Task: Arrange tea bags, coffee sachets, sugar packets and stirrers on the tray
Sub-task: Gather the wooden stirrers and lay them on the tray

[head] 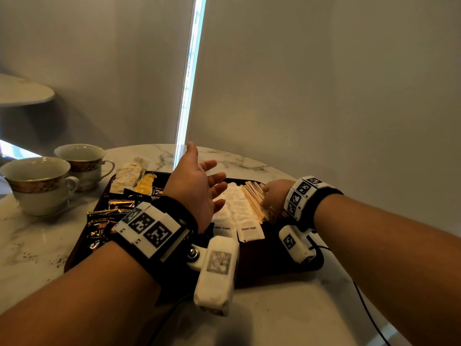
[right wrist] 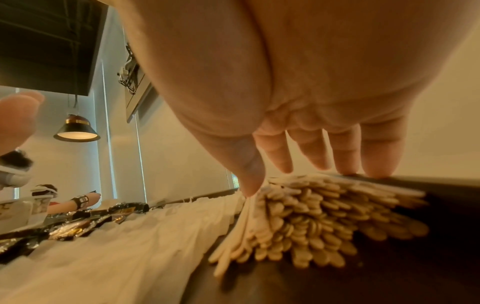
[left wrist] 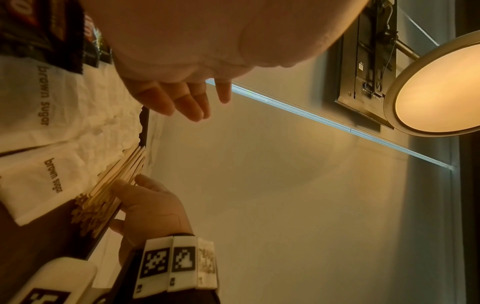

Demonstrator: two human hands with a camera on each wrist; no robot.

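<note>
Resting on the stirrers [head: 254,201], right hand [head: 274,193] flat; left hand [head: 199,186] spread, empty; sugar packets [head: 249,229] read "brown sugar".

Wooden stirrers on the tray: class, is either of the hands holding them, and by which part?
Neither grips. The right hand touches the stirrers with straight fingertips near their rounded ends; the left hand hovers open.

Both forearms reach in from the near edge, bare, each with a dark wrist band carrying white marker blocks and a white camera unit under the wrist. Left hand [head: 197,186] raised, palm turned toward the right, fingers [head: 219,177] straight and spread, thumb up; holds nothing. Right hand [head: 274,193] lower and farther right, palm down, fingers [right wrist: 342,152] straight and splayed, tips pressing downward, thumb alongside.
</note>
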